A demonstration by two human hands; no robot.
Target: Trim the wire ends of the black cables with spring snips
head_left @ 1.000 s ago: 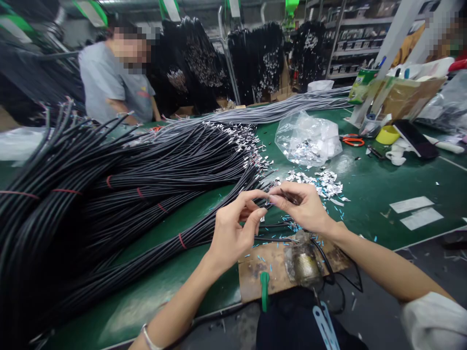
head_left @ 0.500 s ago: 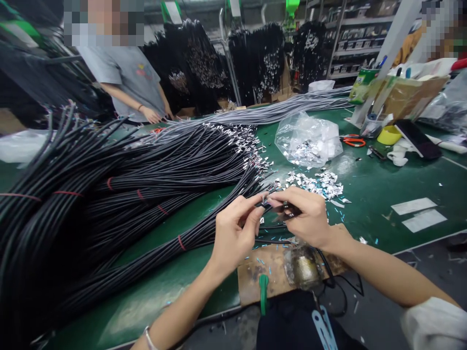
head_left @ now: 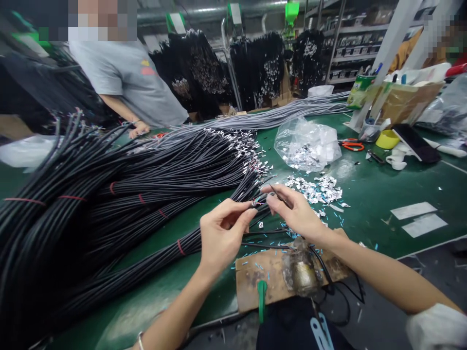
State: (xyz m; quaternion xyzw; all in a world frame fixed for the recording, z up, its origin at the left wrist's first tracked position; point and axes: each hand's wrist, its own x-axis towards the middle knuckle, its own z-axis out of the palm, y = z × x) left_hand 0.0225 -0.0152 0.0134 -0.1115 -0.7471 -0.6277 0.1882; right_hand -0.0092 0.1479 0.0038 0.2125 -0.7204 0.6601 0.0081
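Observation:
My left hand (head_left: 223,238) is closed, thumb and forefinger pinching a cable end (head_left: 257,201) with fine coloured wires fanning out of it. Just to the right, my right hand (head_left: 297,214) holds a thin dark pointed tool (head_left: 280,196); its exact kind is unclear. The right fingertips are close to the wires, and whether they touch is too small to tell. Black cables (head_left: 156,260), tied with a red band, run from the left toward my hands. Beyond my fingers lies a larger heap of black cables (head_left: 175,167) with stripped ends.
Foil scraps (head_left: 321,188) and a clear plastic bag (head_left: 308,141) lie beyond my right hand. Orange-handled scissors (head_left: 352,144) and a phone (head_left: 416,142) are farther right. A small metal pot (head_left: 304,272) stands on a brown board (head_left: 251,287) close to me. Another person (head_left: 127,82) stands across the table.
My hands have drawn slightly apart, the left moving left with the cable end. The coloured wires now show spread, and the tool in my right hand points up-left. The other person has shifted posture.

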